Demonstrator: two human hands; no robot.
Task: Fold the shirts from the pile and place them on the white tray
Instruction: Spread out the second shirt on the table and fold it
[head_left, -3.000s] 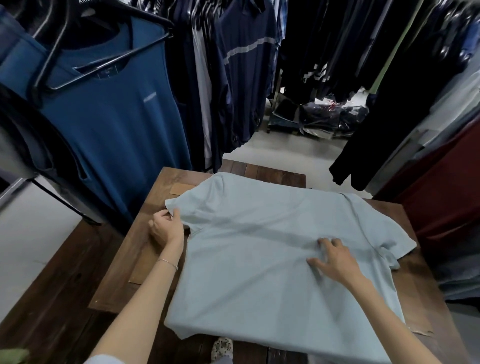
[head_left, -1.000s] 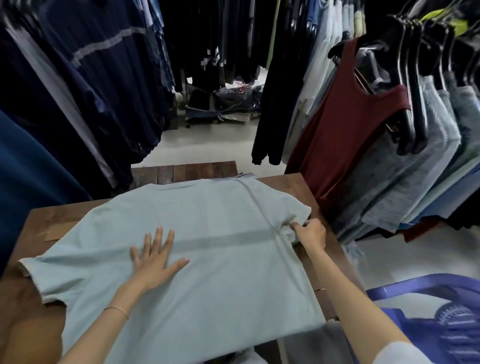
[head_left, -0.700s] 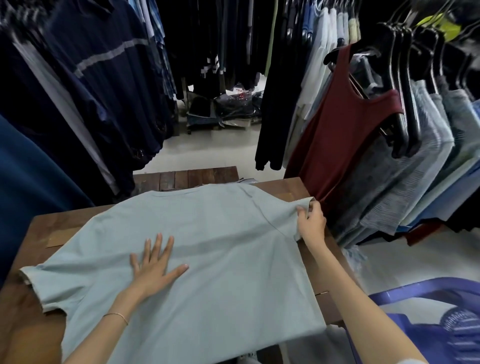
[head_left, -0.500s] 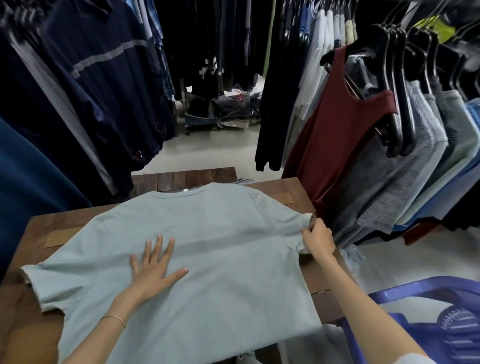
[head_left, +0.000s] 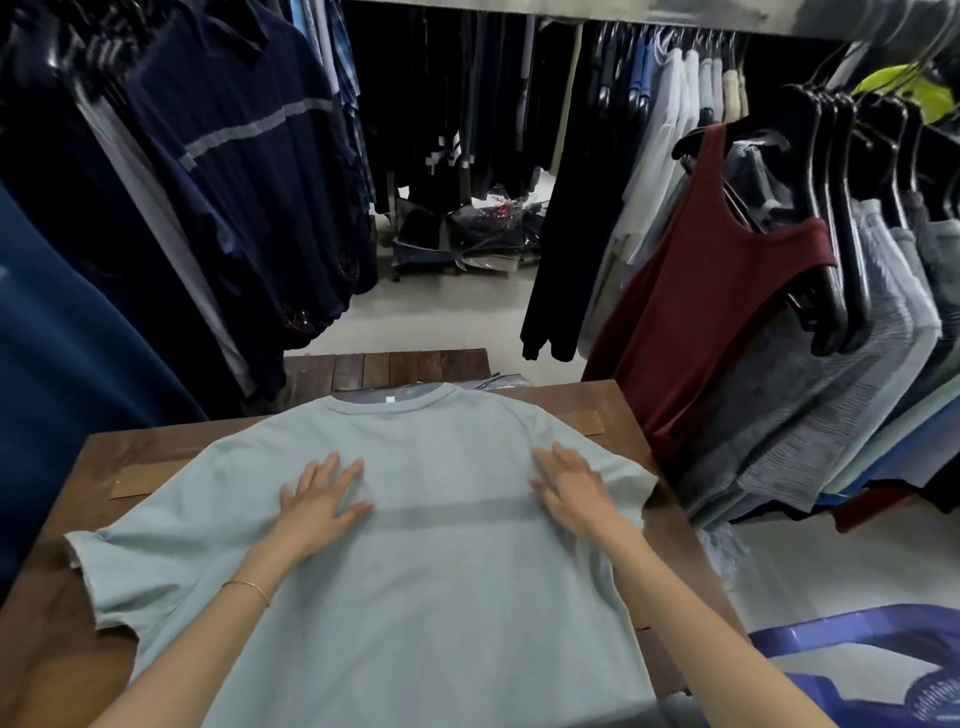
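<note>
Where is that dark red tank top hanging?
The dark red sleeveless tank top hangs on a black hanger at the right of the head view, just beyond the wooden table's far right corner, beside grey striped shirts.

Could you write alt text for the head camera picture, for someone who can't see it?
Two hands, left and right, press flat on a pale blue T-shirt spread across a wooden table. Racks of hanging clothes surround it, including a maroon tank top.
</note>
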